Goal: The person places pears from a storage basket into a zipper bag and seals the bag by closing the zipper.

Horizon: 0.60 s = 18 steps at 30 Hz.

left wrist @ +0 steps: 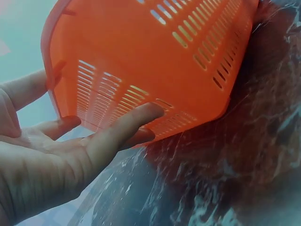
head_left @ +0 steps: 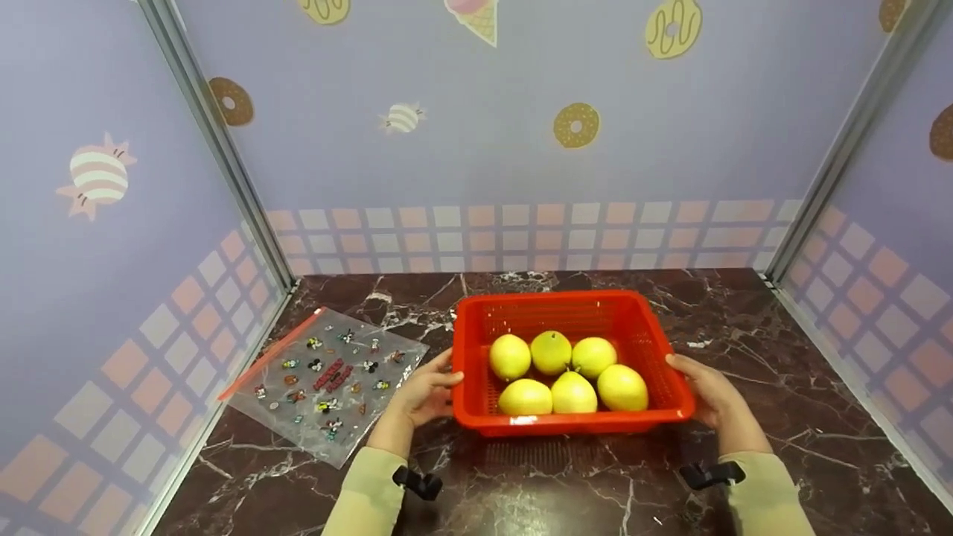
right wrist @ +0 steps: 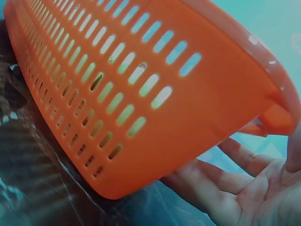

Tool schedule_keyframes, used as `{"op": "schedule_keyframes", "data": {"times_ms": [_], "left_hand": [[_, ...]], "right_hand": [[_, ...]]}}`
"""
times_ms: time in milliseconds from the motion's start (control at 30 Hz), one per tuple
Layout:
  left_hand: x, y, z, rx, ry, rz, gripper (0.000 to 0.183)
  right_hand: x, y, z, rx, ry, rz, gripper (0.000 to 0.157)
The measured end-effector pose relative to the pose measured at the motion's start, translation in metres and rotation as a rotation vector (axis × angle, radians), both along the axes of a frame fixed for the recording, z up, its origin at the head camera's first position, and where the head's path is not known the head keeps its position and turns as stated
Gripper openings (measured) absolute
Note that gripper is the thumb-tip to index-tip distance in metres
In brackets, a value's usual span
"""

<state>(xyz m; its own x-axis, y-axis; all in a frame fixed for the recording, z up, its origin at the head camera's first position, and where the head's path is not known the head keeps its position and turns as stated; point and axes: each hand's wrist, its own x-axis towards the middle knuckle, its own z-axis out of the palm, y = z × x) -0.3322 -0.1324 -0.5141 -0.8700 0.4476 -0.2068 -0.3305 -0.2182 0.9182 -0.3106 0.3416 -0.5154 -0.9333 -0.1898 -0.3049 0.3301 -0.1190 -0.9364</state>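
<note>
A red plastic basket [head_left: 566,424] with slotted walls holds several yellow pears [head_left: 573,392], some showing short stems. My left hand [head_left: 421,391] grips the basket's left side, thumb at the rim and fingers against the slotted wall in the left wrist view. On the opposite side, my right hand [head_left: 711,391] holds the right end, its thumb up at the rim. In the right wrist view the fingers [right wrist: 207,183] reach under the basket's end wall, partly hidden by it. Pears show through the slots there.
Left of the basket, a clear zip bag [head_left: 335,383] with cartoon prints and a red slider edge lies flat on the dark marbled table [head_left: 558,491]. Patterned panels [head_left: 476,164] enclose the table at the back and both sides.
</note>
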Motion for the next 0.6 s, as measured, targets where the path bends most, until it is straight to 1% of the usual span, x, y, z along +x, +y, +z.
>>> {"op": "schedule_keyframes", "data": {"times_ms": [67,133,233,367,600], "left_hand": [[0.001,-0.002,-0.001,0.004,0.000,-0.012,0.075],[0.001,-0.002,-0.001,0.010,-0.001,-0.020,0.075],[0.002,-0.002,-0.002,0.018,-0.001,-0.028,0.074],[0.002,-0.002,-0.003,0.024,0.002,-0.021,0.074],[0.003,-0.001,-0.002,0.031,-0.004,0.002,0.075]], "right_hand": [[-0.001,-0.003,-0.003,-0.002,-0.007,-0.018,0.057],[-0.001,-0.004,-0.006,-0.019,-0.022,-0.015,0.056],[-0.001,-0.006,-0.010,-0.062,-0.056,-0.018,0.058],[-0.002,-0.006,-0.013,-0.108,-0.076,-0.015,0.057],[-0.005,-0.004,-0.014,-0.161,-0.085,-0.013,0.045]]}}
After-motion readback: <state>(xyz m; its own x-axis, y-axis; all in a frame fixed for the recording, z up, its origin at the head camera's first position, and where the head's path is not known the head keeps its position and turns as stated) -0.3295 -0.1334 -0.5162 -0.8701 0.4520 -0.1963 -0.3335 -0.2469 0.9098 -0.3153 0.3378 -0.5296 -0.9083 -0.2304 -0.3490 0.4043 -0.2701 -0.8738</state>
